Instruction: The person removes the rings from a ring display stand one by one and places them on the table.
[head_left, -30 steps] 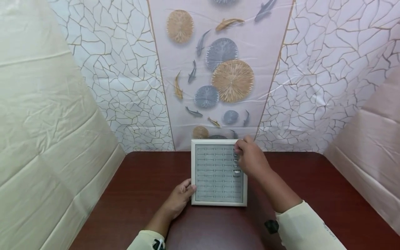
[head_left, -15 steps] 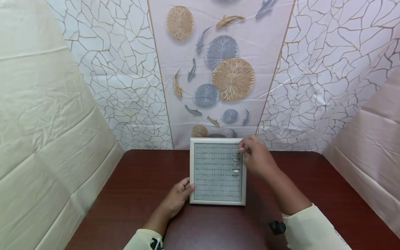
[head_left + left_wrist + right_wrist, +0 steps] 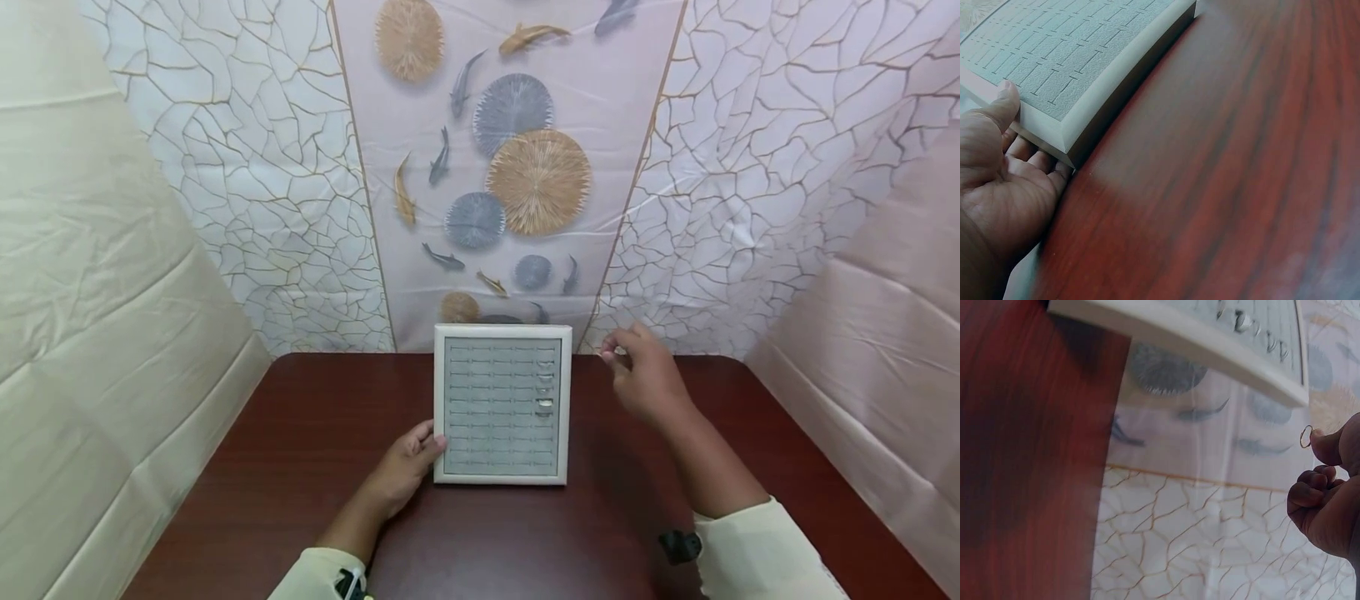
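No writing or brand can be read anywhere. A square, white-framed ring tray with a grey slotted foam insert (image 3: 501, 404) lies on the dark red wooden worktop (image 3: 285, 467), its far edge against the patterned fabric backdrop (image 3: 517, 167). A few silver rings (image 3: 544, 392) sit in its right-hand column. The left hand (image 3: 405, 462) grips the tray's near left corner, thumb on the frame. The right hand (image 3: 645, 379), raised just right of the tray's far corner, pinches a thin gold ring (image 3: 1305, 436) at its fingertips. Bare worktop lies on both sides.
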A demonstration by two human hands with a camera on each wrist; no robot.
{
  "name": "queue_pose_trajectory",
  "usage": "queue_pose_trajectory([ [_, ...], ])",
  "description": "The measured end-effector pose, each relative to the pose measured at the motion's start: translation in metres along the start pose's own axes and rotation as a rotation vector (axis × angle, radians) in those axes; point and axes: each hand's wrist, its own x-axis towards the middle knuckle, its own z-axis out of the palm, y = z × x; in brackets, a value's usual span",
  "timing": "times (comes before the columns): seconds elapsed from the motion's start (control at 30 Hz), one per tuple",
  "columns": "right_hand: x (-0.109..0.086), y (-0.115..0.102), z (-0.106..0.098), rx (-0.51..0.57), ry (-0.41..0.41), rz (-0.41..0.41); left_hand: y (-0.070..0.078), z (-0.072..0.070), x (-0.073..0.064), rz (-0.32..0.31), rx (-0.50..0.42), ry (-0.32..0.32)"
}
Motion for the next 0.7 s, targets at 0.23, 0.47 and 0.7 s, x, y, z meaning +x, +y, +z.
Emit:
queue_pose_trajectory([
  [0.23,-0.011,0.024,-0.001,-0.018,-0.015,0.049,-0.001,0.0,0.001,-0.004,-0.014,-0.003],
  [0.47,-0.018,0.043,0.004,-0.051,-0.056,0.1,0.0,-0.002,0.0,-0.01,0.004,-0.006],
  [0.7,-0.023,0.061,0.014,-0.058,-0.131,0.173,-0.001,-0.001,0.0,0.002,0.013,-0.015],
])
